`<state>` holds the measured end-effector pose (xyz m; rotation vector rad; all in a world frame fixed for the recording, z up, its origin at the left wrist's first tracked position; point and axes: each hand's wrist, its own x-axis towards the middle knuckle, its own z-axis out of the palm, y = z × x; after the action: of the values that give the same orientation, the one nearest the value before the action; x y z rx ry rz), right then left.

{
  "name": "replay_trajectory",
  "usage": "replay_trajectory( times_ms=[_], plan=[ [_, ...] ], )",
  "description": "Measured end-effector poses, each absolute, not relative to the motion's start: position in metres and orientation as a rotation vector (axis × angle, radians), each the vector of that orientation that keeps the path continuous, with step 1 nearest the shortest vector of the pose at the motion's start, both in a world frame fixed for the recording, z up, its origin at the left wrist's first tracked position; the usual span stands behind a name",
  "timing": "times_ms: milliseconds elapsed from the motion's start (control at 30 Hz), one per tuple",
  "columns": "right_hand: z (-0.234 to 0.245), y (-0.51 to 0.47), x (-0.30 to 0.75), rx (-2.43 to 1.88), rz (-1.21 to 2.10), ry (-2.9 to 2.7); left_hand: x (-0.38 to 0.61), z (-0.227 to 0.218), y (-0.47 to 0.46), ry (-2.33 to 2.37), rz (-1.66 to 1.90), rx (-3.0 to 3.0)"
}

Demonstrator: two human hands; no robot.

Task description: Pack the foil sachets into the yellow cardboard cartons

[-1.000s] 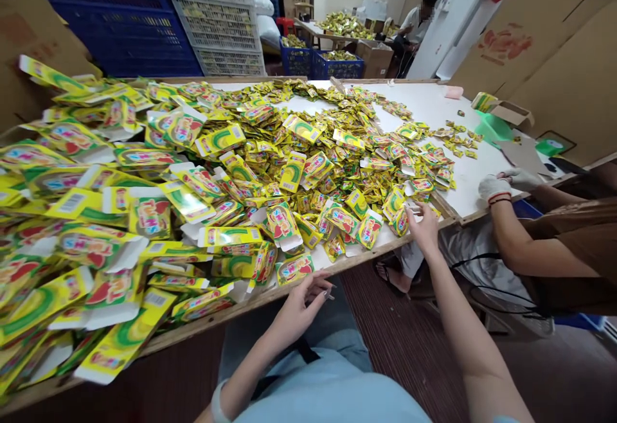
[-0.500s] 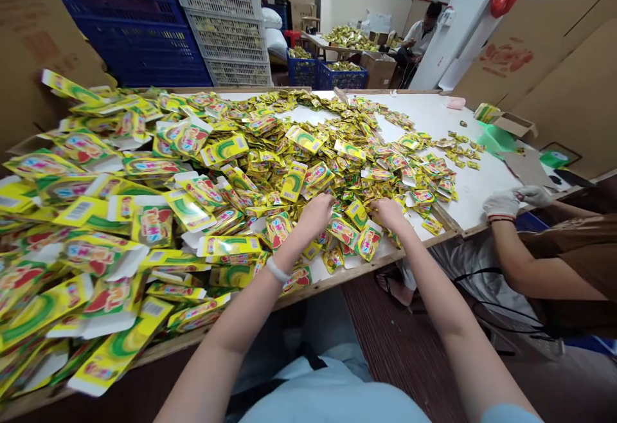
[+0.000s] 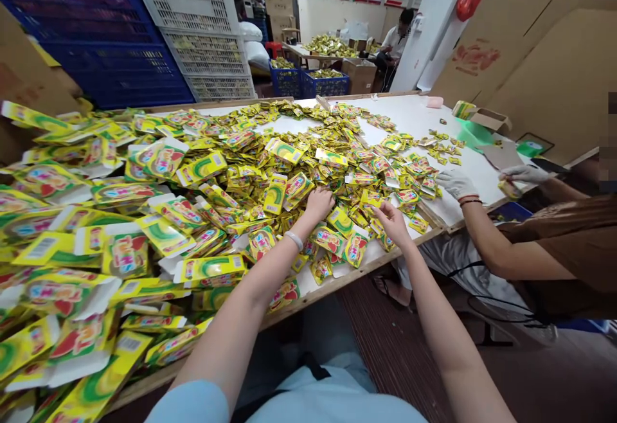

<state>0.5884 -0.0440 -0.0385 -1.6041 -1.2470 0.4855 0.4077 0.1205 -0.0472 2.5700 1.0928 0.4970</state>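
Observation:
My left hand (image 3: 320,204), a pale bracelet on its wrist, reaches into the pile of small yellow sachets (image 3: 332,130), its fingers curled down and their tips hidden. To the right, my right hand (image 3: 392,224) holds thumb and fingers pinched together just above the sachets; what is between them is too small to make out. Between and below the hands lie a yellow-green carton (image 3: 341,220) and another printed carton (image 3: 355,248). A yellow carton (image 3: 275,194) rests left of my left hand.
A large heap of flat printed cartons (image 3: 125,252) covers the left of the white table (image 3: 402,111). At right, a co-worker's gloved hand (image 3: 456,184) rests at the table; their other glove (image 3: 523,175) holds a small packet. Crates (image 3: 207,56) stand behind.
My view has turned slightly right. My right hand has drawn back a little from the sachets, and my left has shifted right. The co-worker's gloved hands have moved apart, one reaching onto the table.

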Motion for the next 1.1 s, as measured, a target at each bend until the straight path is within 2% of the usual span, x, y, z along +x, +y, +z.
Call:
replay_trajectory(
  times_ms=[267,467,633,867,1000,1100],
  plan=[
    [-0.029,-0.073,0.552,-1.237,0.924,-1.056,0.367,-0.015,0.095,1.134,0.770,2.363],
    [-0.007,-0.091,0.531,-1.045,1.295,-1.173,0.342,-0.003,0.034,0.912,0.795,2.309],
    [-0.001,-0.100,0.524,-1.167,1.182,-1.326,0.329,-0.006,-0.008,0.779,0.718,2.091],
    [-0.039,-0.138,0.498,-1.367,0.766,-1.087,0.337,-0.024,-0.058,0.778,0.731,1.694],
    [-0.059,-0.155,0.496,-1.211,0.911,-0.760,0.371,-0.023,-0.066,0.665,0.740,1.958],
    [-0.067,-0.162,0.515,-1.207,0.865,-0.576,0.406,-0.016,-0.046,0.576,0.654,2.343]
  ],
)
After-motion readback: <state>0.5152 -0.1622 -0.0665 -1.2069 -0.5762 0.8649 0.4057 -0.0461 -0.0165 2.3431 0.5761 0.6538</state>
